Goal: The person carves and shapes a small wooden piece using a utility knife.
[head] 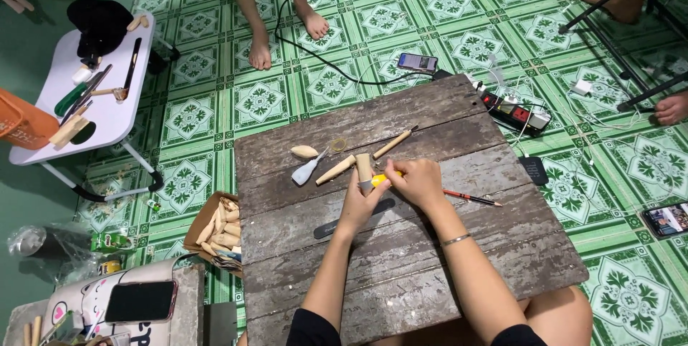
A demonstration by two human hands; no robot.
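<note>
Both hands meet over the middle of the weathered grey plank tabletop (430,274). The left hand (356,202) is curled around a short pale wooden cylinder (365,168), pinching it upright-ish between thumb and fingers. The right hand (417,179) is closed on a yellow-handled tool (380,179), its tip pressed right against the wood piece. Just past the right hand lies a thin red pencil (471,197), and under the left wrist sits a flat dark file strip (351,219). Beyond the left hand's fingers are a light wooden peg (336,169), a white-handled knife (308,169) and a small oval wood blank (304,151). Further past the right hand, a slim wooden-handled tool (395,142) rests at an angle.
</note>
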